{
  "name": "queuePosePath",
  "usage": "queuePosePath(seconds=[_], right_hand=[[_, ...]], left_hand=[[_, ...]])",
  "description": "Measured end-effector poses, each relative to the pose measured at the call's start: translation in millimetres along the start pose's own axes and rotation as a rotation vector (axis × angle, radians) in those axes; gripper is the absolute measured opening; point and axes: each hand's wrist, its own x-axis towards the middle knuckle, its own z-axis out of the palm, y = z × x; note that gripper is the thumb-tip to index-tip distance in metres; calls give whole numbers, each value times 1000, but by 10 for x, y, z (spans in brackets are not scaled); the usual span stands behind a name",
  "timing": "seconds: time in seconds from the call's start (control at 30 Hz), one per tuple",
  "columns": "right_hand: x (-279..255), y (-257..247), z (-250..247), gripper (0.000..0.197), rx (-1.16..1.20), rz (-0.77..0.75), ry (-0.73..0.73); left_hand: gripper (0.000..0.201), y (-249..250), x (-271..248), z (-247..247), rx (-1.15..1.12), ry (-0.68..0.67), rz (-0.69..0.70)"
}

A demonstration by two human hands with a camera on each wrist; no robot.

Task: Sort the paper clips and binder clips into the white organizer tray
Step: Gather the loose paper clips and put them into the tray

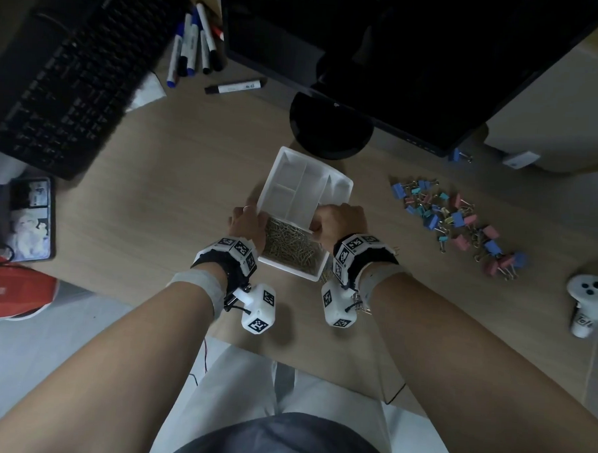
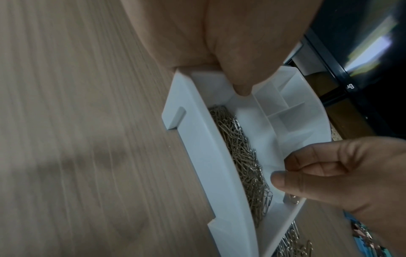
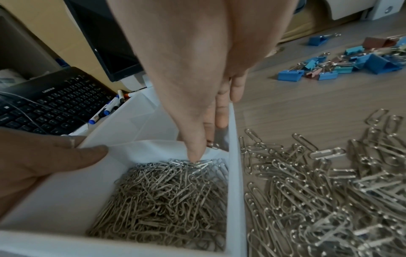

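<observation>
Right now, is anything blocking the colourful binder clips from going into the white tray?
Nothing visible: bare wooden desk lies between the colourful binder clips and the white plastic organizer tray, whose far compartments are open and empty.

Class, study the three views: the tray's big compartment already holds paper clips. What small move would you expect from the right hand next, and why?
Probably the right hand lets go of the paper clip pinched over the tray, then reaches for the loose paper clips lying beside its right wall. The left hand already steadies the tray, and the binder clips lie untouched.
</observation>
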Motion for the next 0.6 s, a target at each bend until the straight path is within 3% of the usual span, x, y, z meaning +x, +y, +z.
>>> queuePosePath(seconds=[0.17, 0.27, 0.43, 0.5, 0.6], right_hand=[[-147, 32, 0, 15, 196, 104, 63], [-218, 51, 31, 12, 410, 144, 13], [-409, 66, 3, 30, 591, 91, -85], [-469, 132, 42, 30, 663, 167, -16], [-559, 373, 179, 24, 538, 378, 125]], left_hand=[[48, 9, -1, 2, -1, 3, -5], [47, 1, 15, 14, 7, 12, -10], [41, 34, 19, 27, 48, 38, -47], [40, 52, 0, 39, 74, 57, -48], [41, 63, -51, 90, 123, 99, -46]])
